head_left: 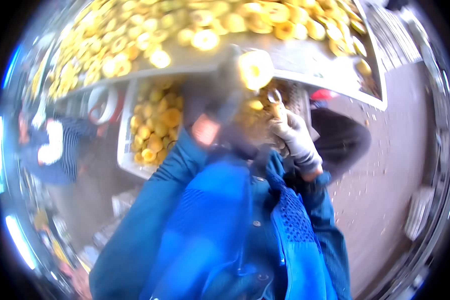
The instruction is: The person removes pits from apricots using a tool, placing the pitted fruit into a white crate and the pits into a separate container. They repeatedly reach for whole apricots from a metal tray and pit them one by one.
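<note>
My left hand (212,95), in a dark glove, is smeared by motion above a crate, in front of the metal table's near edge. Right against its blurred fingers is a bright yellow fruit half (256,69) with a hollow middle; whether the fingers grip it does not show. In a pale grey glove, my right hand (292,132) is closed around the light handle of a pitting tool (275,100), its looped metal tip pointing up. Below that fruit half, a smaller yellow piece (255,105) appears near the tool.
Many yellow fruit halves (135,30) cover the rimmed metal table (305,65). Under its edge stands a white crate (126,131) of yellow fruit (157,120). A white bucket (102,105) and a person in striped clothing (72,145) are at left. Scraps dot the floor (385,165) at right.
</note>
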A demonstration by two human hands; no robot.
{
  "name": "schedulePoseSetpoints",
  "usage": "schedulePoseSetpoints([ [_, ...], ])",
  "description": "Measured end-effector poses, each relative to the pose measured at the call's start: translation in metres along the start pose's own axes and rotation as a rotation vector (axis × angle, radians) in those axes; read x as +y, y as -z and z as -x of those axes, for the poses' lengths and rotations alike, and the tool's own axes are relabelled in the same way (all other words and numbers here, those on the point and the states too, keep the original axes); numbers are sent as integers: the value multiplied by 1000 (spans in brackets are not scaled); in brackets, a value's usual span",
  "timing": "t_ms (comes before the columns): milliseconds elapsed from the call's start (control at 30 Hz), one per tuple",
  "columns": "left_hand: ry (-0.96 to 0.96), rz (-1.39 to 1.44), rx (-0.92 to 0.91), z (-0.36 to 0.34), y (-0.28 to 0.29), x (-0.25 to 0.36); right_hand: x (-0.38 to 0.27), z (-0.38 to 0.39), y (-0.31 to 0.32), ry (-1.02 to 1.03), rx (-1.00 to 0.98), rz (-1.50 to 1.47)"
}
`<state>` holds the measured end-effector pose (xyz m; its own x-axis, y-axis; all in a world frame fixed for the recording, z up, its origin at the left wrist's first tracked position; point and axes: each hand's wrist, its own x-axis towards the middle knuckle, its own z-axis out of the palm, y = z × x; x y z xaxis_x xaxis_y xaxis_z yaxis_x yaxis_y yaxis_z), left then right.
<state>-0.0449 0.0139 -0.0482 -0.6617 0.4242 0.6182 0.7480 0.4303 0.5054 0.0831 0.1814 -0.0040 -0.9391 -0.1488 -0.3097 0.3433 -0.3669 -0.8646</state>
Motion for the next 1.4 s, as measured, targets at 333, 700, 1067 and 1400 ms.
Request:
schedulePoseSetpoints([
  [333, 340, -528, 101, 153, 127, -72, 88, -8, 58, -135, 286, 750],
  [700, 296, -569, 168, 94, 173, -108, 122, -29, 75, -82, 276, 919],
  [1067, 77, -191, -334, -166, -48, -69, 110, -18, 83, -113, 335, 764],
  [1400, 373, 375, -284, -133, -45, -86, 65, -21, 68, 123, 384, 319],
])
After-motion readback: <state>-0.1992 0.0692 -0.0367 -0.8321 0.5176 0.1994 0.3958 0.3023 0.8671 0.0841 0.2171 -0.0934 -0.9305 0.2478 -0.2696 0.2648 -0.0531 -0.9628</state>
